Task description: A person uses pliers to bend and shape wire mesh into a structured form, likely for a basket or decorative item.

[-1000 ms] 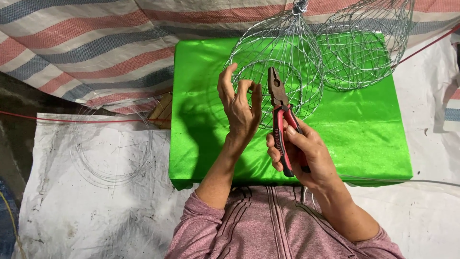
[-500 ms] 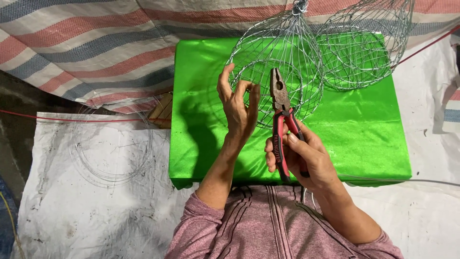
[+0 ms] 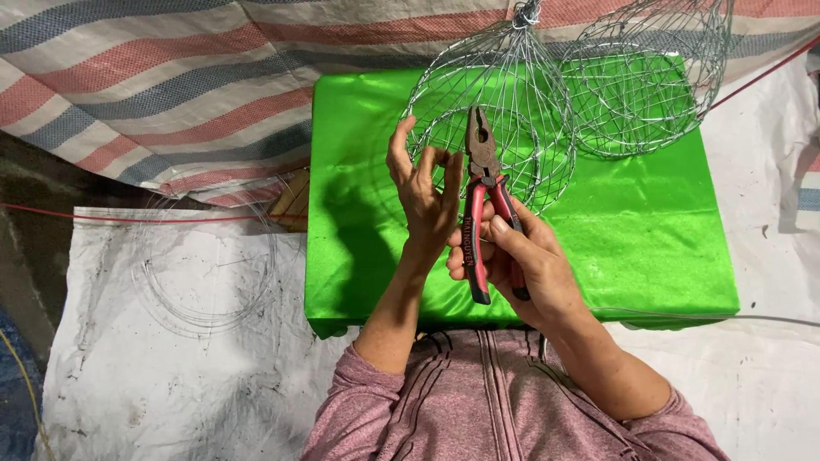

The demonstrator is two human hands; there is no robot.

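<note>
My right hand grips red-and-black pliers by the handles, jaws pointing up at a rounded wire basket frame. My left hand is raised beside the pliers, fingers curled on the thin wire of that frame's lower left side. The frame stands over a bright green cloth-covered surface and its wires gather into a twisted knot at the top. A second wire basket frame leans to the right of the first.
A striped red, white and blue tarp hangs behind. A stained white sheet covers the floor at left, with coils of loose wire on it. A thin wire runs off right.
My right hand has moved the pliers leftward, closer to my left hand, and both hands now nearly touch. My left hand keeps its hold on the frame's wire.
</note>
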